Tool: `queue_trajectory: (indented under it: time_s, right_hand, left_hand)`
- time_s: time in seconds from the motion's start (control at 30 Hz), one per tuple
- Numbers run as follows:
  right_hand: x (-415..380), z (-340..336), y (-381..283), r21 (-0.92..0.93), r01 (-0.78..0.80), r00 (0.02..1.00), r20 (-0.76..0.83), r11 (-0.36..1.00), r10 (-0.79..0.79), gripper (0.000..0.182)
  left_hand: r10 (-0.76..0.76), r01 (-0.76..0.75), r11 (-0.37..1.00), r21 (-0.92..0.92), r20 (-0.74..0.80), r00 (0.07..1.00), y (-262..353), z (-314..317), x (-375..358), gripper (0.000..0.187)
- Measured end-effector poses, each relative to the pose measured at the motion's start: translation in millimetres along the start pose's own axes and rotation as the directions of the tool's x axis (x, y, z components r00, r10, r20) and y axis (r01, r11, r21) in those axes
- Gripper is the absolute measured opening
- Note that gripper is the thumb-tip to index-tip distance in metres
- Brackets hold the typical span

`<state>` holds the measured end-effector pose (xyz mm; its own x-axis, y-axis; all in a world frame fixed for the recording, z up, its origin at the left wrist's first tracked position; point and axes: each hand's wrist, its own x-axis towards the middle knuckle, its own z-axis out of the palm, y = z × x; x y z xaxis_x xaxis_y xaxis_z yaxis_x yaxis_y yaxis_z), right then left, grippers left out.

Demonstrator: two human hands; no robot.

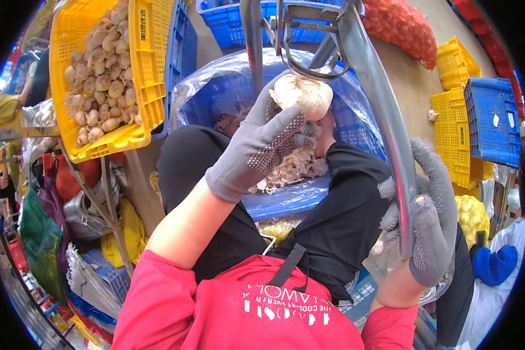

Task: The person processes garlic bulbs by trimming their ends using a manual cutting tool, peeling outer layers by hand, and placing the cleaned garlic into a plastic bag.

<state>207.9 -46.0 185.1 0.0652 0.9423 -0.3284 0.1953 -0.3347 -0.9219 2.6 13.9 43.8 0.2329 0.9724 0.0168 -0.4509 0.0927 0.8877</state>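
Note:
My left hand [268,140], in a grey dotted glove, is closed around a garlic bulb [304,96]. The bulb sits just under a curved metal ring blade [315,73] on a metal stand. At the right, my right hand [428,216], gloved the same way, is wrapped around the lower end of a long metal lever [379,99] that runs up to the blade. Below the bulb, a blue crate [353,128] lined with clear plastic holds loose garlic skins and stalk scraps [291,169] between my knees.
A yellow crate [148,70] full of garlic bulbs stands at the upper left. Yellow crates [449,125] and a blue crate [492,114] are stacked at the right. A red mesh sack [399,29] lies at the back. Another person's arm [28,87] shows at far left.

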Motion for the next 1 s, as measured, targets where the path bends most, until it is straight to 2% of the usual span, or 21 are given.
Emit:
queue_trajectory:
  time_s: [0.03, 0.07, 0.13, 0.2, 0.27, 0.37, 0.43, 0.5, 0.63, 0.67, 0.7, 0.73, 0.77, 0.8, 0.83, 0.87, 1.0]
  right_hand:
    - [0.2, -0.3, -0.4, -0.011, 0.002, 1.000, 0.010, 1.000, -0.002, 0.063]
    - [0.5, -0.4, -0.5, -0.021, 0.003, 1.000, 0.020, 1.000, -0.003, 0.063]
    - [-0.1, 1.0, 1.3, -0.001, -0.002, 1.000, 0.016, 1.000, 0.002, 0.062]
    - [0.7, 1.1, 3.7, 0.020, -0.006, 1.000, 0.009, 1.000, 0.005, 0.061]
    - [3.0, 0.0, 6.4, 0.014, -0.007, 0.997, 0.079, 1.000, 0.005, 0.056]
    - [5.0, 6.3, 20.8, -0.027, 0.007, 0.998, 0.055, 1.000, -0.006, 0.056]
    - [8.5, 5.4, 27.9, -0.078, 0.043, 0.995, 0.090, 0.996, -0.036, 0.053]
    - [12.9, 2.1, 37.0, -0.173, 0.099, 0.983, 0.168, 0.980, -0.069, 0.053]
    - [15.7, 1.5, 48.2, -0.227, 0.156, 0.977, 0.180, 0.961, -0.117, 0.054]
    - [16.5, -0.2, 52.6, -0.291, 0.182, 0.974, 0.185, 0.939, -0.132, 0.053]
    - [18.5, -1.1, 56.3, -0.352, 0.212, 0.970, 0.188, 0.912, -0.153, 0.052]
    - [20.1, -0.1, 59.1, -0.270, 0.235, 0.962, 0.200, 0.934, -0.184, 0.053]
    - [23.2, 0.3, 61.4, -0.316, 0.268, 0.955, 0.211, 0.910, -0.208, 0.053]
    - [25.5, 1.4, 64.7, -0.359, 0.293, 0.949, 0.221, 0.886, -0.224, 0.053]
    - [28.1, 3.8, 69.8, -0.275, 0.292, 0.947, 0.216, 0.916, -0.237, 0.053]
    - [31.1, 4.1, 75.9, -0.273, 0.302, 0.945, 0.212, 0.913, -0.249, 0.053]
    - [39.9, 6.2, 95.5, -0.287, 0.407, 0.908, 0.228, 0.867, -0.350, 0.052]
  left_hand:
    - [-0.088, 0.081, 0.983, -0.162, -0.034, 0.996, 2.1, 2.4, -1.2, 0.043]
    - [-0.088, 0.081, 0.983, -0.162, -0.034, 0.996, 3.6, 3.1, -2.2, 0.043]
    - [-0.053, 0.054, 0.994, 0.091, -0.021, 0.998, 7.0, 4.0, -4.0, 0.047]
    - [-0.087, 0.089, 0.994, 0.060, -0.039, 0.995, 15.0, 8.6, -4.1, 0.048]
    - [-0.119, 0.121, 0.992, 0.028, -0.057, 0.991, 24.4, 13.6, -5.0, 0.049]
    - [-0.186, 0.184, 0.982, -0.028, -0.087, 0.979, 34.1, 18.8, -5.0, 0.050]
    - [-0.208, 0.197, 0.976, -0.091, -0.138, 0.968, 35.6, 21.7, -3.0, 0.038]
    - [-0.200, 0.191, 0.978, -0.084, -0.130, 0.971, 38.5, 22.9, -2.0, 0.038]
    - [-0.202, 0.201, 0.979, -0.014, -0.110, 0.973, 39.1, 19.8, -2.3, 0.043]
    - [-0.197, 0.201, 0.979, 0.022, -0.103, 0.975, 41.2, 19.1, -0.6, 0.046]
    - [-0.206, 0.205, 0.978, -0.023, -0.065, 0.976, 44.7, 20.0, 0.7, 0.047]
    - [-0.211, 0.210, 0.976, -0.067, -0.022, 0.977, 48.0, 22.1, 1.5, 0.048]
    - [-0.156, 0.157, 0.988, 0.012, -0.064, 0.986, 44.0, 21.7, 3.6, 0.050]
    - [-0.169, 0.169, 0.986, -0.001, -0.054, 0.984, 44.5, 22.1, 1.8, 0.051]
    - [-0.184, 0.183, 0.983, -0.017, -0.046, 0.982, 47.5, 22.5, 1.1, 0.051]
    - [-0.147, 0.154, 0.982, 0.106, -0.067, 0.987, 41.1, 16.7, 5.2, 0.051]
    - [-0.160, 0.165, 0.984, 0.069, -0.075, 0.984, 39.7, 16.7, 2.8, 0.052]
